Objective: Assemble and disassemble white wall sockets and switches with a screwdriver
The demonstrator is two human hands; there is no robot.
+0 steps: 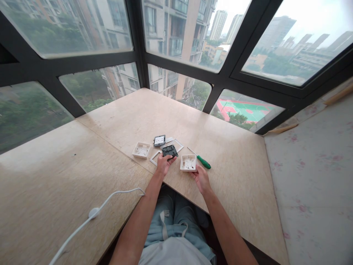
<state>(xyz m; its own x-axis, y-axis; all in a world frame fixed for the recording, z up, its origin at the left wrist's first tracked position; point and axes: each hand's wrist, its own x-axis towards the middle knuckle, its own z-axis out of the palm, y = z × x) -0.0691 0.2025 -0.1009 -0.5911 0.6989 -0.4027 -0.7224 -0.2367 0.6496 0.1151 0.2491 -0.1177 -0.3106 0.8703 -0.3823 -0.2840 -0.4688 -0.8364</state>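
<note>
My left hand (pixel 164 164) pinches a dark switch module (pixel 169 150) just above the wooden worktop (pixel 116 121). My right hand (pixel 201 179) grips the near edge of a white square mounting box (pixel 188 162) resting on the wood. A green-handled screwdriver (pixel 202 160) lies just right of that box. A second white box (pixel 141 149) sits to the left. A grey switch module (pixel 159 140) and white frame pieces (pixel 176 144) lie behind my hands.
A white cable with an inline switch (pixel 93 212) trails over the near left part of the worktop. Dark-framed windows (pixel 138 55) wrap the far side. A floral-patterned surface (pixel 317 176) borders the right. My lap sits in the worktop's notch.
</note>
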